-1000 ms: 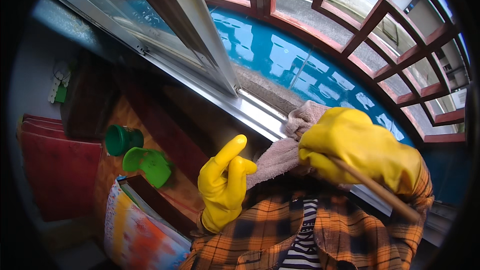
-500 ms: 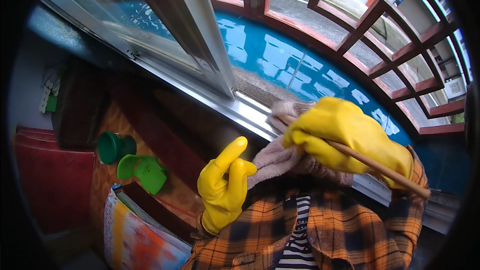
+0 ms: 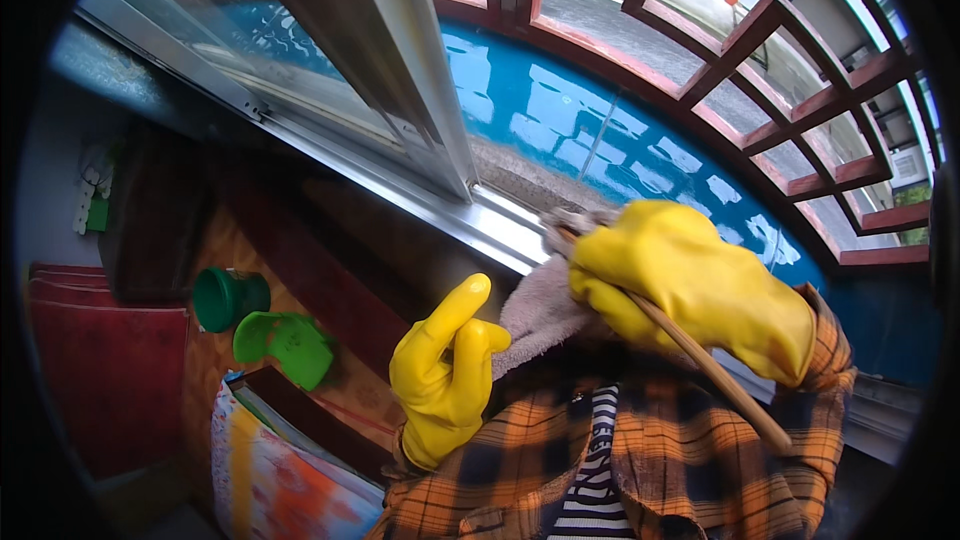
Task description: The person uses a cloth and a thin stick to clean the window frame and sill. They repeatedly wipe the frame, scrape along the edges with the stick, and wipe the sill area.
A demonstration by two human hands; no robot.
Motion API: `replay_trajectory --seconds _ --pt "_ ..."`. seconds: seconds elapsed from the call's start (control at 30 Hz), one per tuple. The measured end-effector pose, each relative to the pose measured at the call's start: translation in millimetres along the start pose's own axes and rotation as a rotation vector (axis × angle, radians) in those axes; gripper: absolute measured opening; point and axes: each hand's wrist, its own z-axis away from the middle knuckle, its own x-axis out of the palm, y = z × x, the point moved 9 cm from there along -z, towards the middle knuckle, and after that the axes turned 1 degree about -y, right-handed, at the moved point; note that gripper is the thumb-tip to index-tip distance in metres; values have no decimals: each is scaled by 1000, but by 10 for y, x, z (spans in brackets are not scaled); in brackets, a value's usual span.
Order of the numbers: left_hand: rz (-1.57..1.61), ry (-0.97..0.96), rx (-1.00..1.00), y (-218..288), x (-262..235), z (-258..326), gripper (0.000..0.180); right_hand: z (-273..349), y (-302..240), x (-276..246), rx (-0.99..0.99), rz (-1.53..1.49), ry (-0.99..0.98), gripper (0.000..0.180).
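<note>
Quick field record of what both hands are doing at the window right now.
left hand: yellow rubber glove, holds the lower end of the cloth, index finger raised
right hand: yellow glove, grips a thin wooden stick wrapped in the cloth
stick tip: at the metal window track
below left: green plastic scoop

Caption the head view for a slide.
Yellow-gloved right hand presses a stick wrapped in a cloth into the window track; left hand holds the cloth.
</note>
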Motion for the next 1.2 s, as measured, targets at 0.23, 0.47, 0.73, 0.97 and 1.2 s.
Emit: replay_trajectory --seconds 0.23,0.47,0.73,0.97,1.2 --pt "-20 -42 -23 31 -9 -77 34 -129 -91 -112 -221 -67 235 15" --pt "-118 -162 99 5 -54 -179 35 395 221 -84 254 -193 -32 15" --pt "-13 -353 134 -72 219 -383 35 934 173 -12 417 -140 138 19" --pt "33 -126 149 99 168 -548 38 878 405 89 476 -598 200 27" --pt "-234 -285 378 369 542 -360 34 1707 427 48 492 -404 291 23"
